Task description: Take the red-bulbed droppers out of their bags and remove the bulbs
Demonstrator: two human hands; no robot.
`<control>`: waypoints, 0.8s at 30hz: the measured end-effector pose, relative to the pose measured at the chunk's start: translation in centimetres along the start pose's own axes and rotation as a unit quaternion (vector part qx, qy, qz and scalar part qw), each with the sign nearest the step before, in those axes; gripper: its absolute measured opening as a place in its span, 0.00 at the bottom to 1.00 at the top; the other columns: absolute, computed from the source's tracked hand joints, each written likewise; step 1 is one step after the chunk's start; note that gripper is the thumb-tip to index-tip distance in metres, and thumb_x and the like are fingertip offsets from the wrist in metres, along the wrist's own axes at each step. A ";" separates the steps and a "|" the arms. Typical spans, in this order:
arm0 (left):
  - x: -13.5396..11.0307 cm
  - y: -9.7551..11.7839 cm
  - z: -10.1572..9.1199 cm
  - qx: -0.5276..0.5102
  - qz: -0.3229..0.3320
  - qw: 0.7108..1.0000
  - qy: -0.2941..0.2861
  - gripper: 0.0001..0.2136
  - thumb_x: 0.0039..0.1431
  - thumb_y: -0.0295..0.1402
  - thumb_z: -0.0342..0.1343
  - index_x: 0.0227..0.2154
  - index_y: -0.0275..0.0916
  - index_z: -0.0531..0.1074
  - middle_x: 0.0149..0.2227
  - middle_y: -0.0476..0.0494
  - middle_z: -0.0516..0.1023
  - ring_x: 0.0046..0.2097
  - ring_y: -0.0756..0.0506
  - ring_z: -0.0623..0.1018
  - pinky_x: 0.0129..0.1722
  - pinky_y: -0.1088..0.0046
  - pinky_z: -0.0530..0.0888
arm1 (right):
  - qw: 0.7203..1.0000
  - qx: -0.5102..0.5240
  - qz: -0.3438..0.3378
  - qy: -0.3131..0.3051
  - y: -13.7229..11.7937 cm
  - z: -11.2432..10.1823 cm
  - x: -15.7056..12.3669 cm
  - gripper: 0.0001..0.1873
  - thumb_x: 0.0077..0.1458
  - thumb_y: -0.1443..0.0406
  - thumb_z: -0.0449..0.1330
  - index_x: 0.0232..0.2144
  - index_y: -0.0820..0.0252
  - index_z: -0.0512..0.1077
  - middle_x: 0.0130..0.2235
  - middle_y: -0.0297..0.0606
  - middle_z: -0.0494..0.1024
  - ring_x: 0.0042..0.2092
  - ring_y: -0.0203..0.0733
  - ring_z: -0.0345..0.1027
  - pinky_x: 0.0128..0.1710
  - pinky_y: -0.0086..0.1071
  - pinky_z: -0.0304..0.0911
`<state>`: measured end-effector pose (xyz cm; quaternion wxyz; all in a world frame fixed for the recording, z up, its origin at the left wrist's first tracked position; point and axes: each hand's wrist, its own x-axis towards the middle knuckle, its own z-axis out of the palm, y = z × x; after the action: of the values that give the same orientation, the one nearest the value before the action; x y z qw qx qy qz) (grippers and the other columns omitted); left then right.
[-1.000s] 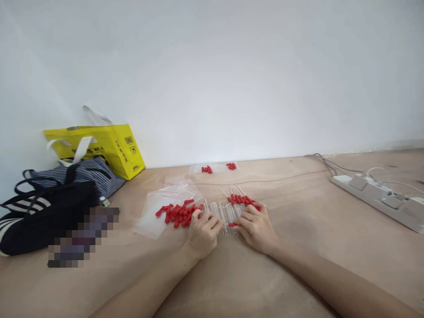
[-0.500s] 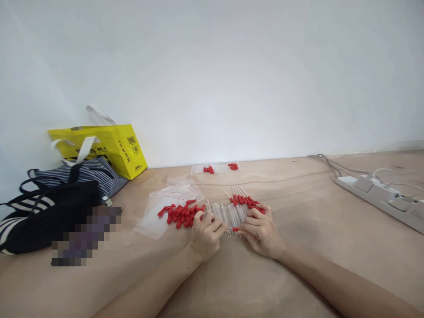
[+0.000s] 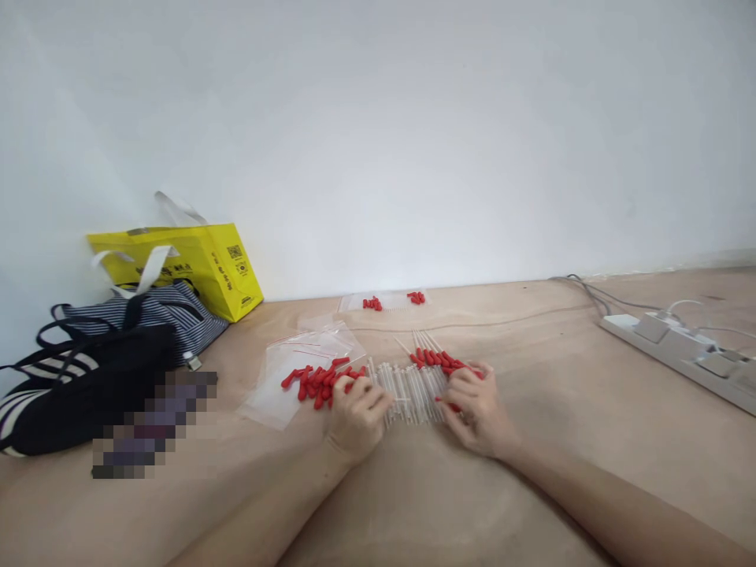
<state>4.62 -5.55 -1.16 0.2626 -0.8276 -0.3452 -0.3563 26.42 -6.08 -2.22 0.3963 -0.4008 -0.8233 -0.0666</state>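
Observation:
Several clear glass tubes [image 3: 413,387] lie side by side in a row between my hands. My left hand [image 3: 360,413] is closed at the row's left end, its fingers pinched on a thin glass tube [image 3: 402,400] that points right. My right hand [image 3: 478,409] is closed around a red rubber bulb [image 3: 453,407], partly hidden by the fingers. Beyond that hand lie several droppers [image 3: 434,357], red bulbs fitted on thin glass stems pointing away. Left of my left hand is a pile of loose red bulbs [image 3: 319,383], partly on clear plastic bags [image 3: 268,398].
Near the wall lies another clear bag [image 3: 393,302] with two small groups of red bulbs. A yellow bag [image 3: 224,272], a striped bag [image 3: 159,311] and a black bag [image 3: 130,354] stand at left, by a blurred-out item [image 3: 157,425]. A white power strip [image 3: 679,354] with plugs lies right.
My hands have moved apart. The glass tube in my left hand and the red bulb in my right were end to end before; now a gap separates them.

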 end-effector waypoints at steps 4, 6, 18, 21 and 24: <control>0.2 -1.0 -0.5 -0.028 -0.084 0.996 -0.006 0.09 0.56 0.30 0.47 0.25 0.41 0.71 0.23 0.49 0.74 0.31 0.47 0.70 0.35 0.66 0.59 | 0.995 -0.046 0.085 0.021 2.4 -0.5 -0.3 0.10 0.53 0.62 0.51 0.25 0.55 0.70 0.27 0.33 0.72 0.34 0.37 0.61 0.46 0.41 0.42; 0.5 -1.6 -0.5 -0.058 -0.121 0.990 -0.034 0.09 0.56 0.31 0.46 0.27 0.40 0.72 0.26 0.48 0.75 0.33 0.46 0.71 0.34 0.68 0.62 | 0.993 -0.062 0.102 0.009 3.1 -0.3 -0.4 0.09 0.53 0.60 0.52 0.28 0.52 0.71 0.33 0.35 0.72 0.37 0.40 0.62 0.46 0.42 0.44; 3.0 -4.8 -0.8 -0.237 -0.420 0.837 -0.258 0.07 0.48 0.34 0.50 0.25 0.37 0.71 0.26 0.48 0.77 0.29 0.47 0.76 0.28 0.75 0.69 | 0.991 0.007 0.133 0.002 5.8 1.4 -0.4 0.08 0.49 0.65 0.52 0.33 0.57 0.69 0.37 0.38 0.70 0.38 0.39 0.66 0.37 0.33 0.61; 3.4 -4.9 -0.1 -0.219 -0.414 0.841 -0.271 0.06 0.46 0.33 0.51 0.25 0.37 0.71 0.21 0.50 0.75 0.26 0.47 0.75 0.26 0.75 0.68 | 0.986 0.010 0.166 0.007 6.7 1.3 0.0 0.09 0.49 0.66 0.52 0.33 0.58 0.70 0.36 0.38 0.71 0.38 0.39 0.67 0.37 0.32 0.62; 3.8 -4.6 0.4 -0.212 -0.400 0.849 -0.274 0.08 0.46 0.29 0.52 0.31 0.35 0.70 0.18 0.51 0.73 0.22 0.49 0.74 0.24 0.76 0.67 | 0.977 0.014 0.212 0.005 7.3 1.3 0.3 0.09 0.49 0.65 0.52 0.32 0.59 0.71 0.36 0.38 0.72 0.37 0.38 0.67 0.37 0.31 0.62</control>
<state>3.28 -0.93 2.38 -0.1894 -0.7177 -0.6203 -0.2537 30.75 -0.44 -4.35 0.4110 -0.5603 -0.7185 0.0289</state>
